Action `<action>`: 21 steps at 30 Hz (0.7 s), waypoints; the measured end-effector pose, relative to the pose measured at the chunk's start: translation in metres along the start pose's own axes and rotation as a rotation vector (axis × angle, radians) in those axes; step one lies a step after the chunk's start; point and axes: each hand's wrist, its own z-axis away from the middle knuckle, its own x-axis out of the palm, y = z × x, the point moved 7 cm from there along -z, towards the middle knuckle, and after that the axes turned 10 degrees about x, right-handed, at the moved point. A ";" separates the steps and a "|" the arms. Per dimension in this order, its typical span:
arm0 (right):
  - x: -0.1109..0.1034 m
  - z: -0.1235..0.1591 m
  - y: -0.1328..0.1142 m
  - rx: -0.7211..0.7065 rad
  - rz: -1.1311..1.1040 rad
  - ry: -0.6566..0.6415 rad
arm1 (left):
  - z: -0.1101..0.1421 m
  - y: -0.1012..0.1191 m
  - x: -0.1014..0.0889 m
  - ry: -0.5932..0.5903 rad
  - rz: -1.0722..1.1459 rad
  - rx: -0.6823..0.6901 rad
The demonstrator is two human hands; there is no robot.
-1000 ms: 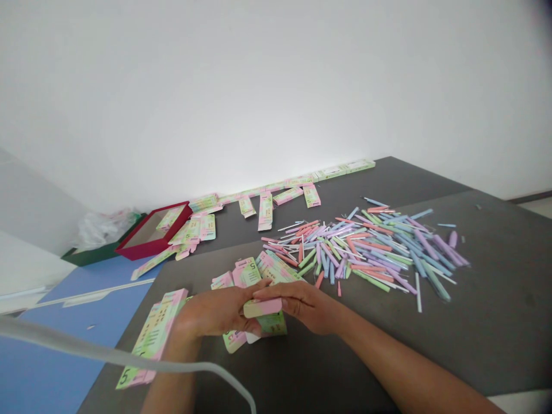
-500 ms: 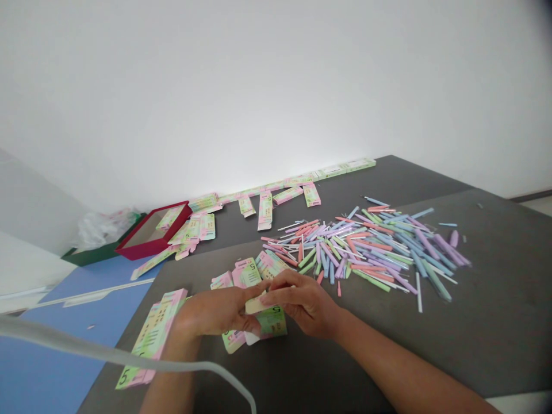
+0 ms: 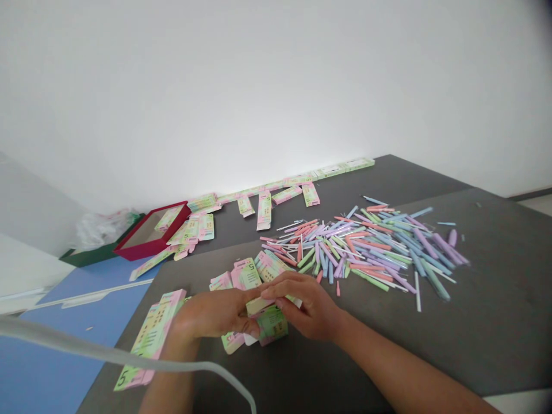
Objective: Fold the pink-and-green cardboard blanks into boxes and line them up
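Obscuring carton (image 3: pixel 257 306) partly: right grip (image 3: pixel 308 305) | left grip (image 3: pixel 222 313): fingers partly hidden

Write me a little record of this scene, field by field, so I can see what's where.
Left hand: holding a small carton
Right hand: touching the same carton's end
Around the hands: pink-and-green cartons, some overlapping
Right part of the table: loose pile of coloured sticks, purple, blue, green and coral, with thin white ones
Along the wall: row of cartons
Far left: open red box beside a green box with clear plastic on it
Foreground: pale cable
Unclear: most carton print, too small to read
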 end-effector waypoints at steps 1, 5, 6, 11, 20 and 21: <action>0.001 0.001 0.001 0.027 -0.001 0.018 | 0.000 -0.001 0.001 -0.012 0.021 -0.017; 0.003 0.004 0.008 0.153 0.009 0.085 | 0.001 0.000 0.003 -0.044 0.051 -0.076; 0.004 0.005 0.008 0.167 0.001 0.082 | 0.001 0.001 0.003 -0.047 0.053 -0.077; 0.006 0.003 0.006 0.165 -0.015 0.055 | 0.001 0.004 0.001 -0.044 0.056 -0.075; 0.010 0.004 0.003 0.257 0.079 0.058 | 0.000 0.006 0.000 -0.030 0.006 -0.060; 0.010 0.003 0.002 0.245 0.078 0.060 | 0.000 0.006 0.000 -0.028 0.005 -0.063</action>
